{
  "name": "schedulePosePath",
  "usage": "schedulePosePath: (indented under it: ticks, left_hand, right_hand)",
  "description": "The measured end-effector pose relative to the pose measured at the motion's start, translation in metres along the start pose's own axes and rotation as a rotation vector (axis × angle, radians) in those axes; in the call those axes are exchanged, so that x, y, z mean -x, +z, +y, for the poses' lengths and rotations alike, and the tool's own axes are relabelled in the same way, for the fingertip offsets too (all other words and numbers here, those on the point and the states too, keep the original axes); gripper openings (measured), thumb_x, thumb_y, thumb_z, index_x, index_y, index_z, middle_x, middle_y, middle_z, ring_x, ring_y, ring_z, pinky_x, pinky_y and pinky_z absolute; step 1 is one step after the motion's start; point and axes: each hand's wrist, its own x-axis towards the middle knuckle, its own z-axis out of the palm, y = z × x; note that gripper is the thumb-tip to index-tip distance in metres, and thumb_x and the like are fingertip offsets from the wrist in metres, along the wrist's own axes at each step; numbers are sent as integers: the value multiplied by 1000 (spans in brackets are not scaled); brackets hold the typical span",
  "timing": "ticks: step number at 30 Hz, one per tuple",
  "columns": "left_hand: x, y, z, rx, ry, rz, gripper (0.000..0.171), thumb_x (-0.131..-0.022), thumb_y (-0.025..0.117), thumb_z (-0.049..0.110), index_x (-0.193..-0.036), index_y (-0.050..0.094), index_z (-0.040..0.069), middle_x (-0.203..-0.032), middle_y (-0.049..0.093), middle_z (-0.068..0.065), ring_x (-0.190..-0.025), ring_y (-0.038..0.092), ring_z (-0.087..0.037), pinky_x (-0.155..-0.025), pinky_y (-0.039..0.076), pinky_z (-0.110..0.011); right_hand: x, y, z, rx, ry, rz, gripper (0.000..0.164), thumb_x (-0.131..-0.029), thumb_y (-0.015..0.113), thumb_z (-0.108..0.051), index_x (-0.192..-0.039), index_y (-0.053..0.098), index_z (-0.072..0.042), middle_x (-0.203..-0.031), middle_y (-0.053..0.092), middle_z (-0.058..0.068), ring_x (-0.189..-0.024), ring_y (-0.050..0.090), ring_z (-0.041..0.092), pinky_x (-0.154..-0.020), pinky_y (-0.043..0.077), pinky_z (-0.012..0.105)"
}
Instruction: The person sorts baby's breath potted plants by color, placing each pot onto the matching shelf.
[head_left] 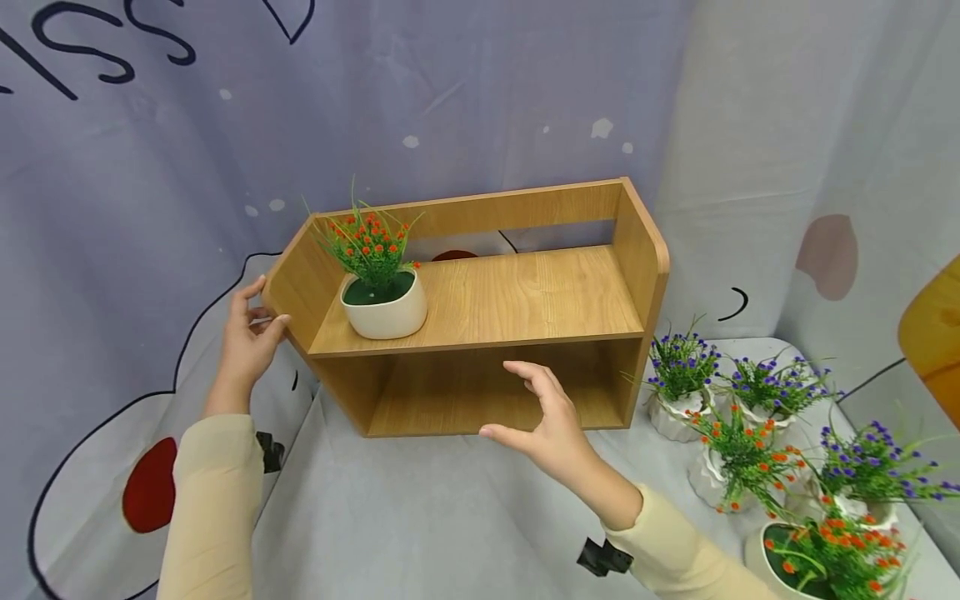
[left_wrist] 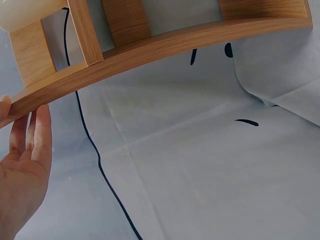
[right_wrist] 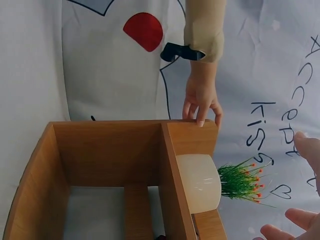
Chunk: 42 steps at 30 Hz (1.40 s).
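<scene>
**Shelf at the centre, pots to its right**

A shelf unit (head_left: 480,308) is standing on the cloth-covered table (head_left: 420,517) — one potted plant (head_left: 381,287) is sitting at the left end of its upper board. Four more potted plants (head_left: 757,433) are clustering right of the unit.

A group of small potted artificial plants stands on the desk (head_left: 420,517), at the right. Two purple-flowered plants (head_left: 681,367) (head_left: 776,387) sit at the back in white ribbed pots. An orange-flowered plant (head_left: 742,454) stands just in front, another purple one (head_left: 873,471) beside it, and a further orange one (head_left: 840,554) nearest. A pale grey cloth (head_left: 450,100) with dark line drawings and a red patch (head_left: 150,487) covers desk and backdrop.
</scene>
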Motion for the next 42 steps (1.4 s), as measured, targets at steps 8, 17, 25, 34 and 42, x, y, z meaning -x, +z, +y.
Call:
schedulePosePath:
  ticks: [8,17,25,34,42]
  left_hand:
    - [-1,-4,-2,-2,-3,-8,63,-96,52,9,-151,21,18,-108,44,-5,-84,50,5,-70,49,-5]
    - [-3,-5,-3,10,-15,10,63,-96,53,11,-151,22,20,-105,43,0,-85,51,4,-71,50,-6]
    - [-3,-5,-4,-7,-32,13,64,-96,52,9,-151,21,20,-108,44,-2,-88,55,-2,-71,49,-5]
    - [-1,-2,-1,-10,-20,15,63,-97,53,14,-150,23,27,-106,44,1,-86,52,1,-71,48,-4]
    - [-1,-1,-2,-21,-24,7,64,-96,52,9,-151,22,23,-109,45,-3,-87,56,0,-70,48,-4]
  right_hand:
    - [15,-4,12,-3,35,25,69,-68,85,-11,-128,52,-6,-128,53,8,-122,48,28,-105,41,42]
    - [33,-8,34,36,129,50,65,-69,85,-13,-126,55,-6,-125,55,9,-118,50,28,-101,43,46]
    - [51,-14,55,95,143,73,62,-68,86,-14,-123,57,-6,-121,58,9,-113,53,27,-98,46,45]
    - [81,-20,81,182,114,127,59,-64,87,-11,-116,60,-2,-113,61,8,-106,55,23,-91,50,37]
    - [111,-22,100,229,51,186,58,-59,88,-4,-111,62,-4,-109,62,5,-101,55,10,-89,44,10]
